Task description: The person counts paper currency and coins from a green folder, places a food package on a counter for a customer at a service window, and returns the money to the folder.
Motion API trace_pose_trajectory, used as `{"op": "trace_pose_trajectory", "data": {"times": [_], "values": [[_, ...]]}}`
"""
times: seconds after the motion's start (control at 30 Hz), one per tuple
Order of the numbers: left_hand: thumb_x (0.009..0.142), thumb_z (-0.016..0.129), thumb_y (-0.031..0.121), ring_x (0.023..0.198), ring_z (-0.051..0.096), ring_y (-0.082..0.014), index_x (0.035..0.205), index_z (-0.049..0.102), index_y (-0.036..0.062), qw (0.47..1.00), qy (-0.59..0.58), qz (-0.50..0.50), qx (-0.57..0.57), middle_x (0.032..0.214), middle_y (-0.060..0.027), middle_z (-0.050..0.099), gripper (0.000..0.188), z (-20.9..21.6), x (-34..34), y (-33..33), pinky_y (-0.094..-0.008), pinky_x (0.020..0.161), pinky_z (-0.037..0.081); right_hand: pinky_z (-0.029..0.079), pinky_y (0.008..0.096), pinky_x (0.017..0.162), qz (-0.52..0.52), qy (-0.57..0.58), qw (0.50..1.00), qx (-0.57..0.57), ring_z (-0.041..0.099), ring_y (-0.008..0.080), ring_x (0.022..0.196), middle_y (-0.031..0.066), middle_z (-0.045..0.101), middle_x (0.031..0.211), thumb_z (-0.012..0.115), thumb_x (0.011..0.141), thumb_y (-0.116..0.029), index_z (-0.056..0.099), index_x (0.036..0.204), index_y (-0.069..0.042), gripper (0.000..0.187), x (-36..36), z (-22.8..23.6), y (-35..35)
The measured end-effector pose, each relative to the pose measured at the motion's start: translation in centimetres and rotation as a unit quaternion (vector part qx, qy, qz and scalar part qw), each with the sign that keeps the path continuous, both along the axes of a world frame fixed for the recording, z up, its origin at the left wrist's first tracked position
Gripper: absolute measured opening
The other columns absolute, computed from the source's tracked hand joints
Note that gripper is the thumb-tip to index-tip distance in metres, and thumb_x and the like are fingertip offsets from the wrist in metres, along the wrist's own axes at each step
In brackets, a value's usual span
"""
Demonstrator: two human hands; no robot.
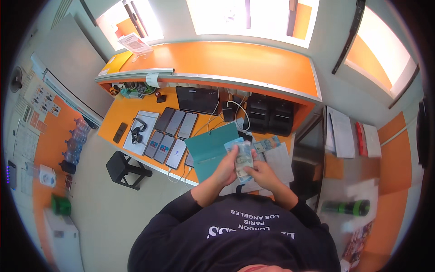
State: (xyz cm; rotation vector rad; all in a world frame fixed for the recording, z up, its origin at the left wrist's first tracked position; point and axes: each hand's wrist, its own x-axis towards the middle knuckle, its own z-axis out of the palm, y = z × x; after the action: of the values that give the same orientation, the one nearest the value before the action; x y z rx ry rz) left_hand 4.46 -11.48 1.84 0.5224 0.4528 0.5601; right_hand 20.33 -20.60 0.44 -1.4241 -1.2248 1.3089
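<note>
A small stack of bluish banknotes (244,162) is held up over the desk in front of my chest. My left hand (227,168) is closed around its left side, with the thumb on the face of the top note. On the right side of the stack, my right hand (263,174) pinches the notes between thumb and fingers. Just beyond lies another blue banknote (267,144) on white papers (280,159). A green folder (206,153) sits left of the notes, partly behind my left hand.
Several smartphones (171,121) lie in rows left of the folder, some with white cables. A dark screen (197,99) and black docking units (268,114) stand under the orange shelf (226,59). A black stool (127,168) is at the desk's left; a green-black bottle (346,207) lies at right.
</note>
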Motion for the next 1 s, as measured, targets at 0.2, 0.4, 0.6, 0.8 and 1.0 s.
{"op": "trace_pose_trajectory", "data": {"times": [0.2, 0.4, 0.6, 0.8, 1.0], "values": [[0.110, 0.042, 0.022, 0.115, 0.062, -0.0209, 0.148, 0.046, 0.0074, 0.999, 0.012, -0.044, -0.019, 0.124, -0.0074, 0.064, 0.041, -0.1, 0.8, 1.3, -0.0401, 0.099, 0.055, 0.051, 0.0305, 0.069, 0.055, -0.043, 0.990, -0.123, 0.061, 0.0133, 0.071, 0.0062, 0.067, 0.081, 0.064, 0.102, -0.033, 0.071, 0.096, 0.005, 0.039, 1.0, 2.2, 0.6], [0.110, 0.040, 0.021, 0.110, 0.063, -0.0198, 0.144, 0.047, 0.0049, 0.999, -0.035, -0.021, -0.032, 0.107, -0.0039, 0.062, 0.038, -0.9, 1.7, 1.5, -0.0384, 0.100, 0.053, 0.050, 0.0297, 0.067, 0.027, -0.059, 0.995, 0.073, 0.061, 0.0129, 0.071, 0.0066, 0.067, 0.083, 0.068, 0.099, -0.030, 0.067, 0.107, 0.003, 0.034, 1.9, 1.2, 0.4], [0.111, 0.038, 0.023, 0.099, 0.062, -0.0184, 0.136, 0.051, 0.0051, 0.996, -0.032, 0.079, -0.022, 0.102, -0.0027, 0.060, 0.033, 0.6, 2.2, 2.0, -0.0387, 0.098, 0.053, 0.051, 0.0316, 0.079, 0.088, -0.040, 0.994, -0.058, 0.063, 0.0144, 0.081, 0.0050, 0.068, 0.087, 0.071, 0.098, -0.027, 0.062, 0.113, -0.001, 0.031, 2.1, 0.4, 0.4], [0.111, 0.038, 0.020, 0.100, 0.063, -0.0184, 0.131, 0.053, 0.0044, 0.994, -0.028, 0.047, 0.090, 0.105, -0.0044, 0.062, 0.030, 0.3, -0.5, 3.3, -0.0377, 0.098, 0.053, 0.051, 0.0322, 0.086, -0.005, 0.042, 0.999, 0.009, 0.065, 0.0160, 0.091, 0.0059, 0.066, 0.093, 0.071, 0.097, -0.025, 0.057, 0.123, -0.002, 0.037, 3.3, 1.4, 0.1], [0.108, 0.045, 0.016, 0.118, 0.061, -0.0202, 0.132, 0.054, 0.0022, 0.982, 0.083, 0.047, 0.162, 0.133, -0.0118, 0.060, 0.029, 0.1, -0.4, -1.2, -0.0361, 0.104, 0.049, 0.050, 0.0287, 0.075, 0.021, 0.014, 0.995, 0.097, 0.064, 0.0129, 0.093, 0.0050, 0.067, 0.098, 0.066, 0.099, -0.016, 0.056, 0.124, -0.003, 0.029, 0.4, 0.5, 1.1]]}}
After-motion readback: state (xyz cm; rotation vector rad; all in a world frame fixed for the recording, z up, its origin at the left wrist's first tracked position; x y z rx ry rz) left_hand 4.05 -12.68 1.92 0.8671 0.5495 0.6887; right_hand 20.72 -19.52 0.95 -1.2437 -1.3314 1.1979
